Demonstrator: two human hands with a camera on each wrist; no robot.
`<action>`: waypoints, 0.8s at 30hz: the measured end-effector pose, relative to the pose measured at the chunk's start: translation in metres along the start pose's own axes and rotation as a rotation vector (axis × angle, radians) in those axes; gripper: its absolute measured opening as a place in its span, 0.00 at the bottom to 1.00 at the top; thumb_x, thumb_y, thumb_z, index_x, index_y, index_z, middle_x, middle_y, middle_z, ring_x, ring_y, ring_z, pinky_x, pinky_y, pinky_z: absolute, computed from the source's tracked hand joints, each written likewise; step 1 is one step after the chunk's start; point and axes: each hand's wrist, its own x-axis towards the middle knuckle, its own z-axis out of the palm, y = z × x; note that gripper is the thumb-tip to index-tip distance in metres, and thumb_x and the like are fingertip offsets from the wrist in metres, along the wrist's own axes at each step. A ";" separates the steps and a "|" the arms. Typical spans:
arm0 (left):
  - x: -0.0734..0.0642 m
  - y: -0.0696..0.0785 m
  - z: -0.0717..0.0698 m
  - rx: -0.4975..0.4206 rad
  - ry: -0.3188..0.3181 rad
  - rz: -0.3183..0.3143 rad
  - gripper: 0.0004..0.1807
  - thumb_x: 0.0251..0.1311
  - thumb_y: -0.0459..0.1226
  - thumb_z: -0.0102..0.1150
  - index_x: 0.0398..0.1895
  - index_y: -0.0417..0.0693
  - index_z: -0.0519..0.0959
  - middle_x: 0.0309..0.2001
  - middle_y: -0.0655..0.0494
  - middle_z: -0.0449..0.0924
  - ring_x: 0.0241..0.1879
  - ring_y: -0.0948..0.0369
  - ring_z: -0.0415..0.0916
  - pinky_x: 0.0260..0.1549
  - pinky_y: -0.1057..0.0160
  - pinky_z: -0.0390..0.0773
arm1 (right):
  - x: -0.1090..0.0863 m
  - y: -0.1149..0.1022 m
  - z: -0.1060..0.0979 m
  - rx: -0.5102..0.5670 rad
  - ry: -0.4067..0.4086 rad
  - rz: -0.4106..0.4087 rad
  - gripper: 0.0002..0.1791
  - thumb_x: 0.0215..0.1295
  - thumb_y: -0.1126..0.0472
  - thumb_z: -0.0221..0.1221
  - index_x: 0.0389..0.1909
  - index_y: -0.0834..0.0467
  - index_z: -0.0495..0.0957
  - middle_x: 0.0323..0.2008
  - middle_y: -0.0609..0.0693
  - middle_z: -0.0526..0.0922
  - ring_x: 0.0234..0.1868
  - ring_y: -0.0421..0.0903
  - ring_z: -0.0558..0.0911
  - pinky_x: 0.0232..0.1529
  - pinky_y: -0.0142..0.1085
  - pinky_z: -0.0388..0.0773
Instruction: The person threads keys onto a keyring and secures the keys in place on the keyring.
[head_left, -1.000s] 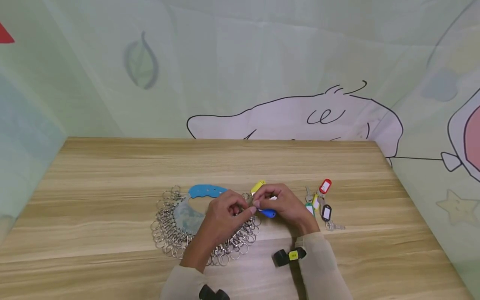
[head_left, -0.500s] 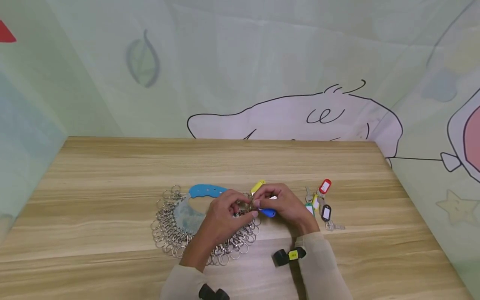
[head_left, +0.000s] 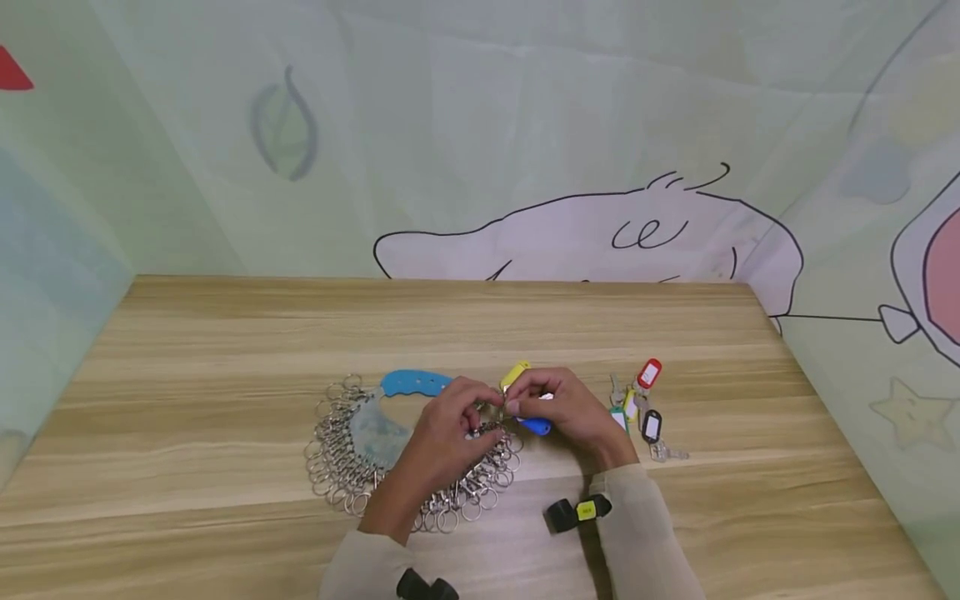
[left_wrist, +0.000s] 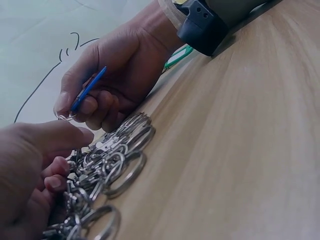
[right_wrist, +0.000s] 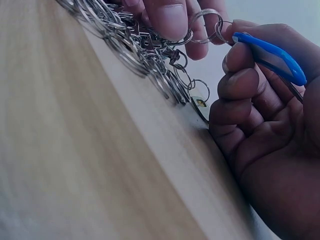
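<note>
Left hand (head_left: 446, 429) curls by metal rings (head_left: 336, 457), can't tell if holding one; just right of it, well in from desk's (head_left: 225, 350) far edge, blue key tag (head_left: 536, 426), ring end left, sits pinched in right hand's (head_left: 566, 410) grip.

The rings (head_left: 341, 477) gleam like polished metal over there, the blue tag (right_wrist: 272, 56) has plastic's smooth, slight gloss — and the table (head_left: 225, 333) shows smooth wood grain, beside matt cloth sleeves (head_left: 647, 521) and a lightly creased, cloth-like backdrop (head_left: 487, 108).
</note>
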 end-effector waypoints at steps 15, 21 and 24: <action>0.000 -0.001 0.001 -0.019 0.031 0.020 0.19 0.49 0.28 0.76 0.43 0.53 0.83 0.45 0.61 0.75 0.31 0.64 0.71 0.28 0.66 0.75 | 0.000 0.000 0.000 0.006 -0.002 -0.013 0.03 0.64 0.69 0.64 0.34 0.59 0.85 0.30 0.55 0.81 0.35 0.49 0.74 0.36 0.37 0.71; 0.000 -0.001 0.001 -0.021 0.031 0.007 0.18 0.49 0.29 0.77 0.42 0.54 0.83 0.45 0.62 0.74 0.31 0.64 0.72 0.28 0.66 0.75 | 0.000 0.000 0.000 0.007 -0.002 -0.015 0.03 0.64 0.69 0.64 0.34 0.58 0.85 0.29 0.55 0.81 0.34 0.49 0.74 0.34 0.36 0.71; 0.000 -0.001 0.000 -0.029 0.026 -0.009 0.17 0.50 0.30 0.77 0.41 0.55 0.83 0.44 0.63 0.74 0.31 0.63 0.72 0.28 0.66 0.76 | 0.000 -0.001 0.000 0.004 0.001 -0.011 0.02 0.64 0.68 0.64 0.35 0.59 0.85 0.30 0.56 0.81 0.35 0.50 0.74 0.35 0.37 0.71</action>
